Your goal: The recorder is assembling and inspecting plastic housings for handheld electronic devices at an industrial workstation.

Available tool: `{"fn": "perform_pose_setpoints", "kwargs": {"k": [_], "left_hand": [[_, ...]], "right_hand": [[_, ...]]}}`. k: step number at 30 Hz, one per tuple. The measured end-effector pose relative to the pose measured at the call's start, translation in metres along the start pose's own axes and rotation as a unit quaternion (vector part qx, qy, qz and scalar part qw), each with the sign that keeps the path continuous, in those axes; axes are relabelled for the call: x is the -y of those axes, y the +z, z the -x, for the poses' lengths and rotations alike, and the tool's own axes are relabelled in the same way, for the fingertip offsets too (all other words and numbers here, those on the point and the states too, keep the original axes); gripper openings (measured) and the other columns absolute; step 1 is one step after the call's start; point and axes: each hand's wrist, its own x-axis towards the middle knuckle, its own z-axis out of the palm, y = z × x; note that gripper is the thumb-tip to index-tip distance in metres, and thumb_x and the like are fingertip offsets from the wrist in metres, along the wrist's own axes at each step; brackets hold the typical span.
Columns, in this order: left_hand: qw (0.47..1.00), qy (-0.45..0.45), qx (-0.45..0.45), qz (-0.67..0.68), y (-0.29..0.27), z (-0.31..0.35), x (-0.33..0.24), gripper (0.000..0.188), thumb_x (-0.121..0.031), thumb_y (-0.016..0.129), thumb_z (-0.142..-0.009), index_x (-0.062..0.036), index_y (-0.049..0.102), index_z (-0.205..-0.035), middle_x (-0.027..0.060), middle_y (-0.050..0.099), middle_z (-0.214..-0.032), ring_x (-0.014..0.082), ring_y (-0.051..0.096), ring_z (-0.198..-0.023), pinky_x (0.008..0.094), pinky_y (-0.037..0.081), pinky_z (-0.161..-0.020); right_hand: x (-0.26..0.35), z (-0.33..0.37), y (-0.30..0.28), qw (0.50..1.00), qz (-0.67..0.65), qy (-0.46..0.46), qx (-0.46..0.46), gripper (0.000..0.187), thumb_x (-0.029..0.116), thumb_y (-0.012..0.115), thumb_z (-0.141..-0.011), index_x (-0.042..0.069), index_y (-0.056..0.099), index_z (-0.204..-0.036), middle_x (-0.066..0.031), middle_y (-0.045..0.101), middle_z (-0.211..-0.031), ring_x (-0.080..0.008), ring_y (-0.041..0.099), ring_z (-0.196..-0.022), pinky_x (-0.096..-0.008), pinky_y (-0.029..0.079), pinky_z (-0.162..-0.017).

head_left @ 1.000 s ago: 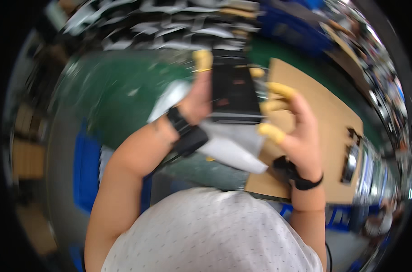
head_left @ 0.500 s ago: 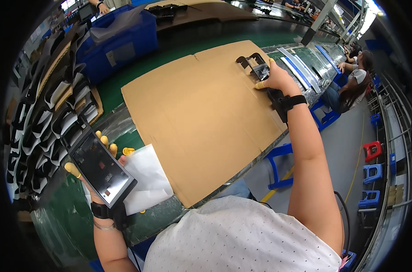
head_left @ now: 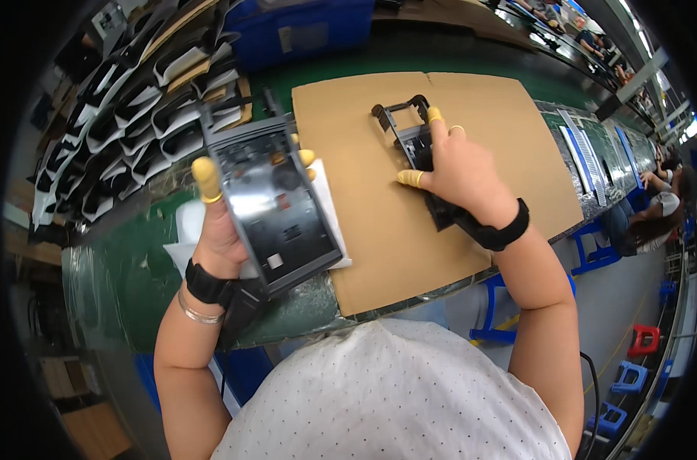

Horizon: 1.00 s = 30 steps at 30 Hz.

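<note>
On the cardboard sheet [head_left: 379, 222], a black frame part [head_left: 410, 134] was gripped by the right hand [head_left: 460, 172] while a dark panel [head_left: 276, 199] was held by the left hand [head_left: 222, 234], seemingly awaiting joining, which would call for careful alignment.

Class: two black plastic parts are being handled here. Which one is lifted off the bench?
The flat black panel in the left hand. The black frame part under the right hand lies on the cardboard sheet.

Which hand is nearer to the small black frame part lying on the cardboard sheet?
Right. The right hand rests on the small black frame part, fingers touching it. The left hand is off to the left, beyond the cardboard sheet, holding a grey panel.
</note>
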Motion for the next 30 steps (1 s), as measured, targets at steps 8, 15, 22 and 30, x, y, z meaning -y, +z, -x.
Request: {"fn": "perform_pose_setpoints", "kwargs": {"k": [8,15,22,30], "left_hand": [[0.995,-0.085,-0.049,-0.002,-0.03,-0.004,0.028,0.093,-0.076,0.05,-0.076,-0.004,0.044,-0.135,0.0188,0.053,-0.129,0.0293,0.058,-0.112,0.0487,0.05,-0.095],[0.993,-0.088,-0.037,0.076,-0.041,0.009,0.032,0.094,-0.075,0.049,-0.077,-0.0041,0.04,-0.138,0.0198,0.052,-0.131,0.031,0.057,-0.113,0.0462,0.051,-0.093],[0.991,-0.073,0.002,0.108,-0.042,0.009,0.031,0.101,-0.082,0.043,-0.074,-0.0032,0.042,-0.137,0.0206,0.052,-0.131,0.0294,0.059,-0.11,0.0473,0.051,-0.093],[0.991,-0.063,-0.011,0.118,-0.037,0.01,0.027,0.102,-0.084,0.046,-0.071,-0.0052,0.042,-0.136,0.021,0.052,-0.13,0.0303,0.061,-0.107,0.05,0.053,-0.088]], "right_hand": [[-0.061,-0.018,0.014,0.901,-0.408,0.085,0.118,0.051,0.037,0.062,-0.09,-0.001,0.054,-0.124,-0.0046,0.059,-0.074,-0.0093,0.056,-0.059,-0.023,0.048,-0.048],[-0.066,-0.027,0.022,0.829,-0.5,0.069,0.242,0.026,0.028,0.062,-0.092,0.004,0.066,-0.102,0.0019,0.055,-0.062,-0.0034,0.05,-0.051,-0.0183,0.041,-0.045],[-0.046,-0.026,0.025,0.811,-0.536,0.023,0.236,0.024,0.026,0.063,-0.091,0.003,0.068,-0.093,0.0037,0.055,-0.061,-0.0019,0.047,-0.048,-0.0167,0.035,-0.043],[-0.013,-0.044,0.024,0.586,-0.782,0.077,0.199,0.024,0.025,0.063,-0.09,0.001,0.062,-0.086,-0.0058,0.065,-0.069,-0.005,0.045,-0.038,-0.0176,0.032,-0.033]]}}
